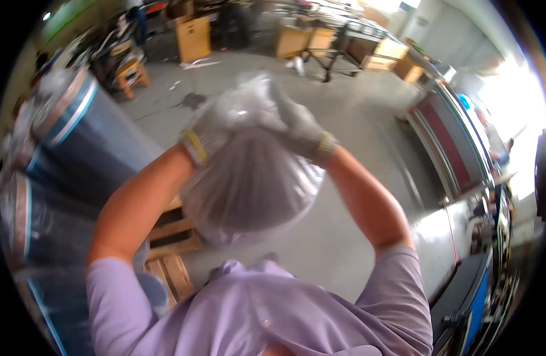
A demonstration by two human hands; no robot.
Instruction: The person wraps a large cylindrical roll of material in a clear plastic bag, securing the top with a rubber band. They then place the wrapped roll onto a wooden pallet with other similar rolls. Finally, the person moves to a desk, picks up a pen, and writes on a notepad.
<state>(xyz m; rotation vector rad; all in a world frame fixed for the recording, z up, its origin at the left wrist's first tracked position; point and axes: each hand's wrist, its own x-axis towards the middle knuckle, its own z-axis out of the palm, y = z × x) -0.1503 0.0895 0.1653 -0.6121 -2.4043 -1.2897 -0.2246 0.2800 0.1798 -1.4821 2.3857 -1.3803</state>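
Observation:
Both my arms reach forward, and each hand wears a light knitted work glove with a yellow cuff band. Between them is a large clear plastic bag, gathered at its top and spreading wide below over something greyish that I cannot make out. My left hand grips the bunched plastic on the left side. On the right side my right hand closes round the same gathered neck. Crumpled plastic hides part of the fingers of both hands.
Large plastic-wrapped dark rolls stand close on my left. A wooden pallet lies low beside them. To the right are a framed panel rack and a blue-edged panel. Cardboard boxes and a wooden stool are farther back.

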